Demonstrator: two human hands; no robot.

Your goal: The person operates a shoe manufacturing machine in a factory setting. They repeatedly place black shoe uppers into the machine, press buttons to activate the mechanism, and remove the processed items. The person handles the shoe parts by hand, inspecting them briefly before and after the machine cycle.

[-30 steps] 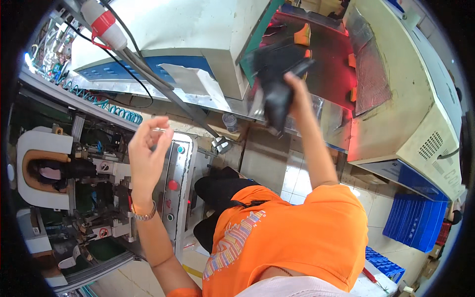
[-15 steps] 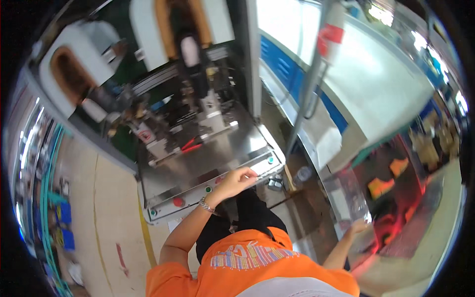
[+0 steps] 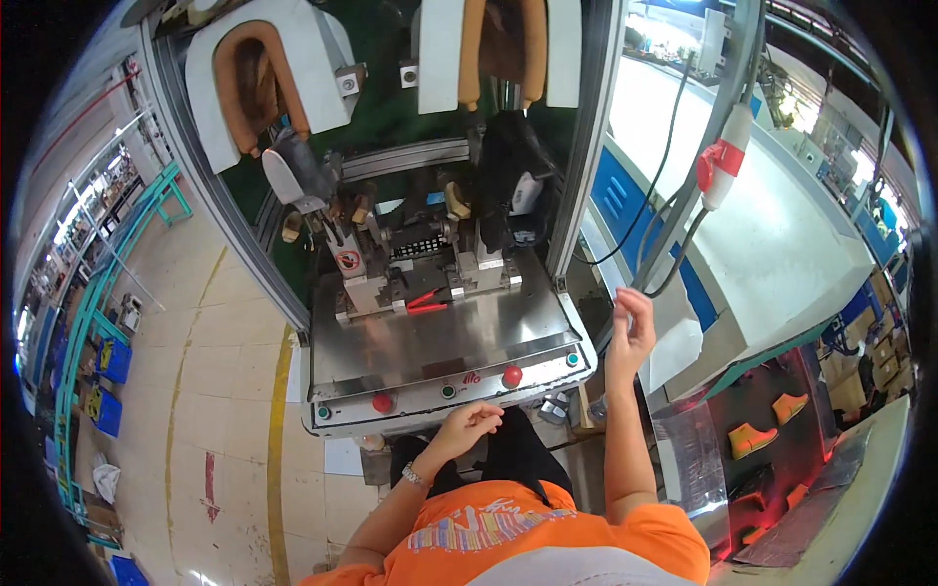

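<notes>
Steel control panel (image 3: 445, 347), red buttons (image 3: 512, 376), level.

The steel surface (image 3: 449, 337) of the machine slopes toward the person, its front edge carrying a row of buttons: a red button (image 3: 382, 401) on the left, a second red button (image 3: 512, 376) right of centre, and small green ones between and at the ends. Red-handled pliers (image 3: 427, 301) lie at the back of the plate, just in front of the clamp blocks (image 3: 430, 264) bolted there. Below, the tiled floor (image 3: 210, 410) bears a yellow line (image 3: 277, 449).
</notes>
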